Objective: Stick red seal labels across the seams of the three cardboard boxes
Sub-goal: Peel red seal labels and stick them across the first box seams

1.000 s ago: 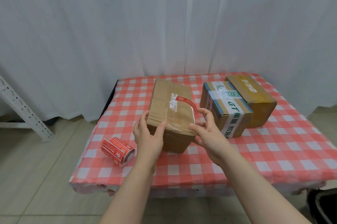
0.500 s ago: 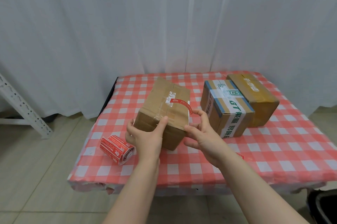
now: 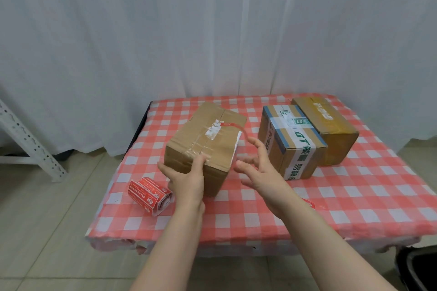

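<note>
Plain box: it is sitting on the near middle of the bench, turned at an angle to the front edge, with clear tape and a white patch along its top seam.
Red seal label: it is lying across the top seam of the plain box beside the white patch, and its far end is arching free over the box's right edge.
Left grip: it is holding the near left corner of the plain box, thumb pressing on the top and fingers wrapping round the side.
Right grip: it is hovering wide, fingers spread, just beside the right face of the plain box; I cannot tell whether the forefinger is touching the label's loose end.
Label roll: it is lying on its side near the front left of the bench, just left of the left wrist.
Printed-tape box: it is standing to the right of the plain box, apart from it.
Yellow-taped box: it is standing against the printed-tape box on its far right side.
Red scrap: it is peeking out on the cloth beside the right forearm.
Curtain: it is hanging white behind the bench.
</note>
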